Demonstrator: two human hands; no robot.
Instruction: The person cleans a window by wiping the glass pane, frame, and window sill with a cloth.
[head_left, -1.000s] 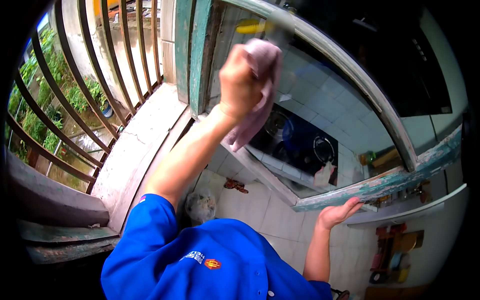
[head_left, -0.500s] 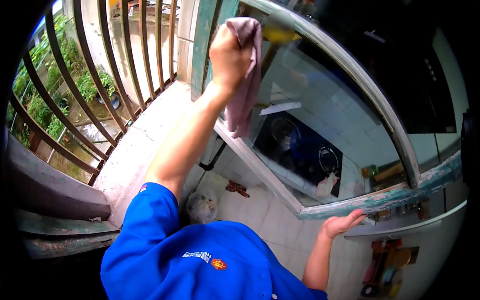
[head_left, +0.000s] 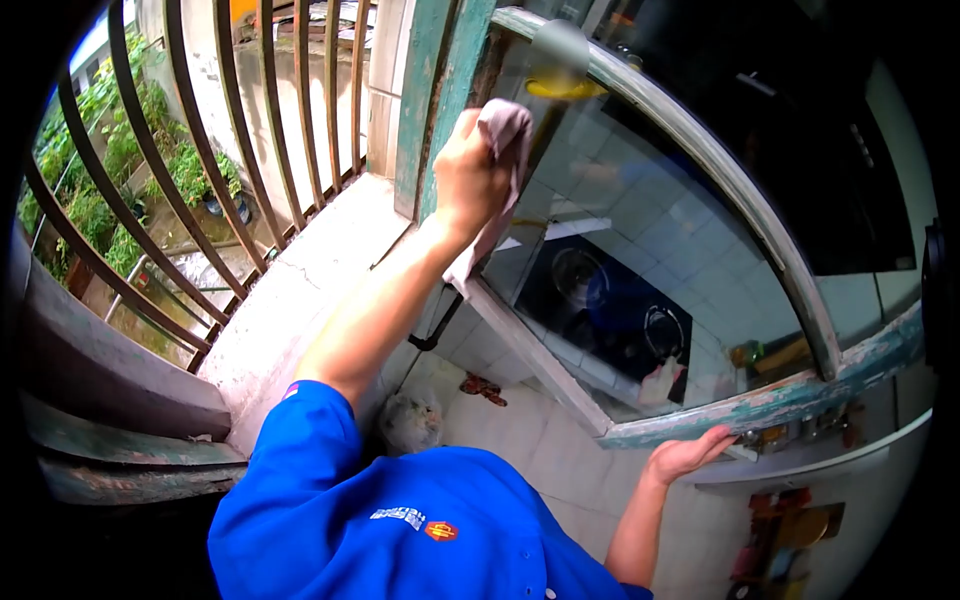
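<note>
My left hand (head_left: 474,178) is closed around a pinkish-grey cloth (head_left: 508,130), part of which hangs down below the fist. It is at the left side of a glazed window sash (head_left: 548,368) with worn, peeling green and white paint. The cloth lies against the sash's edge near the glass. My right hand (head_left: 688,457) is palm up with fingers stretched out, its fingertips at the underside of the sash's lower rail (head_left: 690,425). The glass shows reflections, including a yellow shape near the top.
Rusty window bars (head_left: 236,130) and a pale sill (head_left: 290,290) stand at left, with plants (head_left: 185,170) outside. Behind the glass is a dark cooktop (head_left: 605,305). A plastic bag (head_left: 412,420) lies below, beside a dark red item (head_left: 483,389). Shelved goods (head_left: 785,540) are at lower right.
My left hand has moved down along the sash's left side with the cloth, which now hangs shorter and more bunched. My right hand stays at the lower rail. The view has shifted slightly.
</note>
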